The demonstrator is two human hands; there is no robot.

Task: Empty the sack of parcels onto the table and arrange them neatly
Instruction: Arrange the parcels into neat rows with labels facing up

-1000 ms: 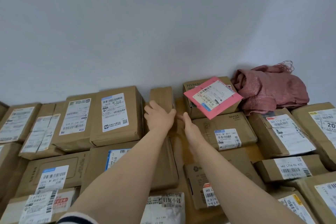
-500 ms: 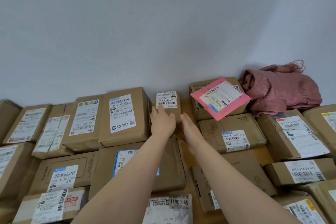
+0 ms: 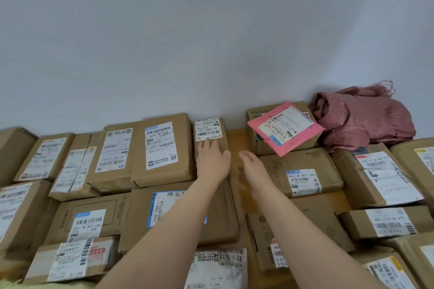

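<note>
Sack (image 3: 361,122) crumpled; left hand (image 3: 212,163) flat on small parcel (image 3: 209,129); right hand (image 3: 255,168) relaxed alongside

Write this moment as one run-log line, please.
phase: arranging | left hand: flat on narrow parcel, back row | right hand: open, holding nothing | pink sack: crumpled, back right

wall (image 3: 211,30): plain pale grey | tabletop (image 3: 236,139): tan, against wall | light: soft, even
</note>
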